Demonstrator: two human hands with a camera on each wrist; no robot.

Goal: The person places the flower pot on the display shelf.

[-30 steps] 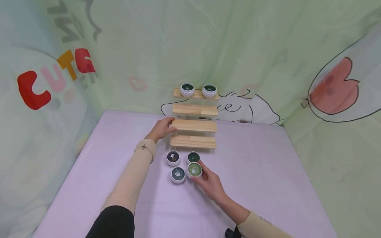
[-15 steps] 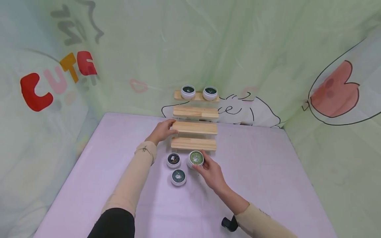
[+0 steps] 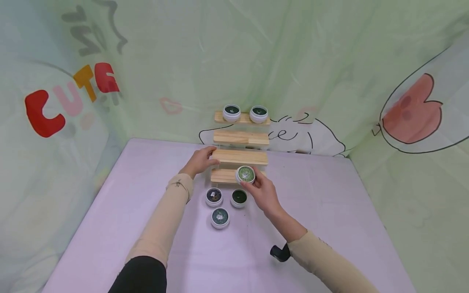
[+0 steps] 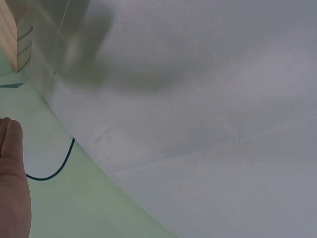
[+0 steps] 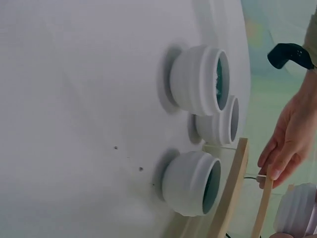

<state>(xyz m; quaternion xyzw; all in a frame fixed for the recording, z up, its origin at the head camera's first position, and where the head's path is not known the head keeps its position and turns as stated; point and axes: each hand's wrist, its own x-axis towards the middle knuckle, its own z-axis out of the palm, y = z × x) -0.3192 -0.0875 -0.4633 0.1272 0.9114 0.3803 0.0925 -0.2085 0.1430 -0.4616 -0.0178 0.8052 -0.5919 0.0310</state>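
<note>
Six white jars stand before you: two rim jars side by side on the top board, three floor jars on the bench, and one green-filled jar raised in your right hand, its thumb and fingers clamped on the side. This held jar is over the right part of the bottom board; you cannot tell whether they touch. Four wooden boards make up one stepped rack, and your left hand grips the left end of the third board from the top.

The rack's top level lies close to the printed curtain behind the bench's back edge; to your right, the bench runs on to its right edge, well apart from the rack.

Your left sleeve lies along the left approach, and the floor jars stand just before the bottom board. A black attachment juts beside your right sleeve.
</note>
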